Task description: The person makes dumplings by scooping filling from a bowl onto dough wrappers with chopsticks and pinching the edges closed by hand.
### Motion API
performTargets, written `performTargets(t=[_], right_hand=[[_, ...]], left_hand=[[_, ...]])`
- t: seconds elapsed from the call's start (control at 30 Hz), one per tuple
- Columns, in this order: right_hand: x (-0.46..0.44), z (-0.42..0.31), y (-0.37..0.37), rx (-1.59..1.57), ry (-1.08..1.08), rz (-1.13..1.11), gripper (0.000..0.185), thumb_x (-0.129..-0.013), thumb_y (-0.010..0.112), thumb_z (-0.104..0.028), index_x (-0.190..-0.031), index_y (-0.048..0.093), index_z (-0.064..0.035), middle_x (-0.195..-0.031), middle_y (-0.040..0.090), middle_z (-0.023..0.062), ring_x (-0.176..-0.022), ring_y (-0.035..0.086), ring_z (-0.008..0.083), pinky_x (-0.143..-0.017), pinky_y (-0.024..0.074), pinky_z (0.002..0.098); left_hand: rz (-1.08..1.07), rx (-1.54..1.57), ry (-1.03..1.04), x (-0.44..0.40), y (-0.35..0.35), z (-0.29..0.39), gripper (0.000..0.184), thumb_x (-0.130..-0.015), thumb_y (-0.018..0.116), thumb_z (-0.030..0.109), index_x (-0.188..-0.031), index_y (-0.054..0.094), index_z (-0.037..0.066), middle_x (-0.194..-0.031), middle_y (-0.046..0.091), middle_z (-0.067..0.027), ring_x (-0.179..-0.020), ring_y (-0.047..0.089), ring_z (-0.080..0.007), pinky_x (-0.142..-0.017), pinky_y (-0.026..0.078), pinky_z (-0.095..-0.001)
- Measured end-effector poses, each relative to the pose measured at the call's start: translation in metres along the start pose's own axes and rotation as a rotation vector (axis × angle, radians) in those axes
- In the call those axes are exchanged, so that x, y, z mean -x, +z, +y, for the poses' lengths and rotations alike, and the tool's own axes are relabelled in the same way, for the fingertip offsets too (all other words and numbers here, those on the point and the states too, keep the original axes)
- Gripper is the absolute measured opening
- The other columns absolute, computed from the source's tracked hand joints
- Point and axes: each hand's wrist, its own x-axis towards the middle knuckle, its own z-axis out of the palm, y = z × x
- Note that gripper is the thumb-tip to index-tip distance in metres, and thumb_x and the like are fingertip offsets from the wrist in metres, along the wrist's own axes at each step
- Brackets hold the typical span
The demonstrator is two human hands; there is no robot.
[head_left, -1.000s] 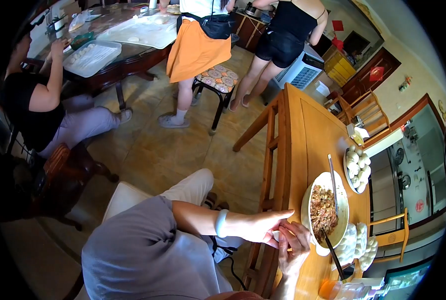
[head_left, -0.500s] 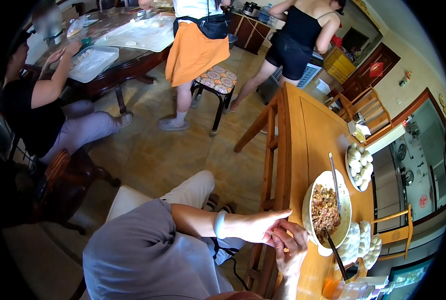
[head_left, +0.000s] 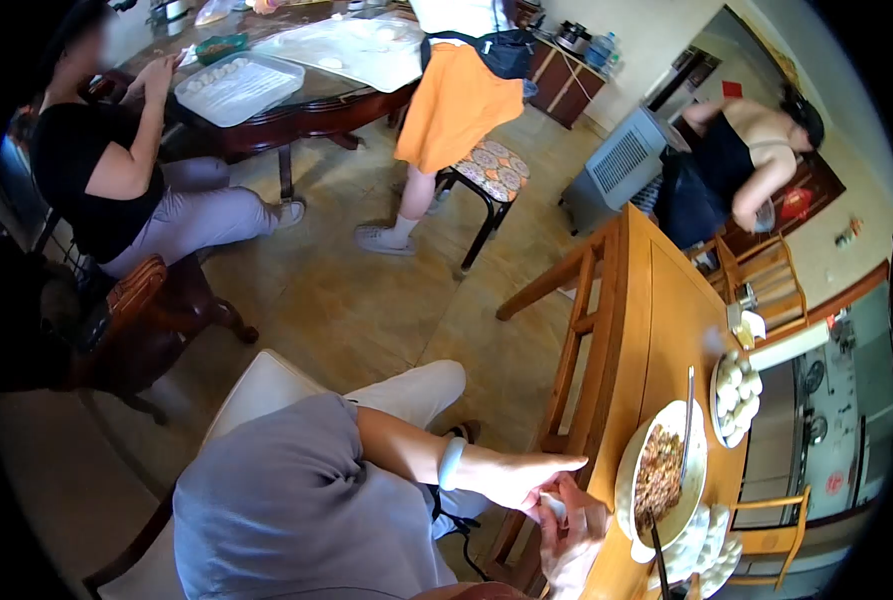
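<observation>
My left hand [head_left: 514,478], with a pale bracelet [head_left: 451,463] at the wrist, reaches in from the left and curls around a small white dough piece [head_left: 554,507]. From below, my right hand [head_left: 574,530] presses its fingers on the same piece, so the two hands touch. Just right of them on the wooden table [head_left: 656,290] stands a white oval bowl [head_left: 699,478] of minced filling [head_left: 658,474]. A light chopstick pair [head_left: 687,420] leans in it, and dark chopsticks [head_left: 657,552] rest at its near end.
Behind the bowl is a plate of round white dough pieces [head_left: 735,398]; more white pieces [head_left: 701,545] lie nearer. A seated person [head_left: 101,170] works at a dark table with a tray [head_left: 238,92]. One person in orange [head_left: 456,105] stands by a stool [head_left: 491,170]; another bends [head_left: 736,170] near a cooler [head_left: 621,165].
The view has shifted, so the room's contents sit lower and mostly farther right. The person in black has moved right and bent over. My hands stay together, with more of the white dough showing.
</observation>
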Motion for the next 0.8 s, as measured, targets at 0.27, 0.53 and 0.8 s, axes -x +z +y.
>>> performTargets(t=[0.27,0.53,0.8], right_hand=[[-0.023,0.017,0.029,0.0,-0.044,-0.118,0.041,-0.077,0.064,-0.014,-0.114,0.053,-0.0027,-0.106,0.057,0.0142,-0.089,0.057,0.0264,-0.079,0.0451,0.0356],[-0.069,0.046,0.079,-0.2,0.05,-0.112,0.045,-0.082,0.061,-0.021,-0.121,0.048,-0.0029,-0.121,0.052,0.0168,-0.099,0.057,0.0267,-0.084,0.0491,0.0336],[-0.239,-0.006,0.041,-1.362,0.727,-0.131,0.03,-0.079,0.059,0.002,-0.108,0.053,0.0009,-0.097,0.06,0.0099,-0.086,0.057,0.0166,-0.079,0.0445,0.0285]], left_hand=[[0.001,0.157,-0.12,0.001,-0.028,0.028,0.045,-0.085,0.046,0.057,-0.092,0.049,0.013,-0.088,0.056,-0.0045,-0.084,0.057,-0.0176,-0.073,0.051,-0.0355],[0.126,0.143,-0.197,-0.005,-0.059,0.093,0.052,-0.083,0.046,0.062,-0.095,0.037,0.013,-0.091,0.044,-0.0023,-0.074,0.052,-0.0201,-0.067,0.045,-0.0346],[0.372,0.052,0.118,0.135,-0.011,0.215,0.07,-0.087,0.034,0.061,-0.137,0.02,0.015,-0.14,0.028,-0.0133,-0.114,0.048,-0.036,-0.089,0.044,-0.0477]])
